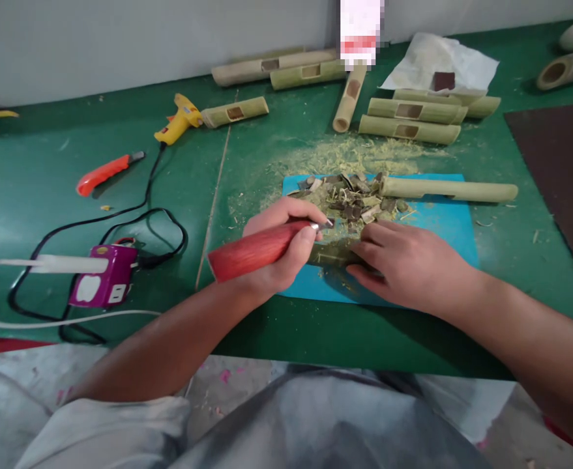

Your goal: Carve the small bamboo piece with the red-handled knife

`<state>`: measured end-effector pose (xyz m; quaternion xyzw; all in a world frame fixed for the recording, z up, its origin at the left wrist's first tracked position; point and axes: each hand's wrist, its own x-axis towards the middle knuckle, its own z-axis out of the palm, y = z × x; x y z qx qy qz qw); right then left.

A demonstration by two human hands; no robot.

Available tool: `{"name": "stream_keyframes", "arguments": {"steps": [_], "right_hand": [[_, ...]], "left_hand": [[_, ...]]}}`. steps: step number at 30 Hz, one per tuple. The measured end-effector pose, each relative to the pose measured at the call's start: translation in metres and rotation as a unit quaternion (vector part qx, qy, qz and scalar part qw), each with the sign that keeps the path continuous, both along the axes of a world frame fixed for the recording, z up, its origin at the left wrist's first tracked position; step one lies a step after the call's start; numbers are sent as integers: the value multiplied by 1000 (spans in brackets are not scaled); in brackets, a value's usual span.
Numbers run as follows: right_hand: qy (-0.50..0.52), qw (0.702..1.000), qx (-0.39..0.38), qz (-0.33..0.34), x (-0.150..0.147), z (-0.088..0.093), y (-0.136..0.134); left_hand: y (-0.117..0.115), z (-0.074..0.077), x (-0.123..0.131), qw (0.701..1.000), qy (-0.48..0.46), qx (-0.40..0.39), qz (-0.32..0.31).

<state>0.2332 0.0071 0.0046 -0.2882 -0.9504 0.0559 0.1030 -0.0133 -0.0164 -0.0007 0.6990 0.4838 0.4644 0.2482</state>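
Note:
My left hand [289,244] is closed around the thick red wooden handle of a carving knife [261,251]. Its short metal tip points right, at a bamboo piece [332,254] lying on a blue mat [447,241]. With bent fingers, my right hand [408,260] grips the right end of that piece and hides part of it. Just beyond both hands lies a heap of bamboo chips and shavings [352,202]. A longer bamboo tube [482,191] rests across the mat's far right corner.
Several bamboo tubes with cut openings [413,130] lie along the back, near white paper [437,62]. To the left are a yellow glue gun [181,120], an orange utility knife [105,174] and a purple power adapter [103,277] with trailing cords. A dark brown sheet [564,176] covers the right.

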Motion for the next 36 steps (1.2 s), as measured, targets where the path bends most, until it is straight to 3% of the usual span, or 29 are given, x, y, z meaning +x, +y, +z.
{"name": "stream_keyframes", "arguments": {"steps": [6,15,20,26,33,36], "right_hand": [[5,999,-4,-47,-3,2,1],[-22,997,-34,-60,-10,1,-3],[-9,997,-36,-66,-10,4,-1],[-69,994,-42,-71,-11,12,2],[-54,993,-66,-82,-14,6,4],[-54,991,-79,-95,-13,4,2]], "left_hand": [[3,12,17,999,37,-7,-12],[14,-6,28,997,13,22,-79],[19,-10,33,998,1,25,-62],[25,-15,34,997,-5,49,-54],[32,-14,40,998,1,27,-51],[33,-16,47,999,-18,38,-21]]}}
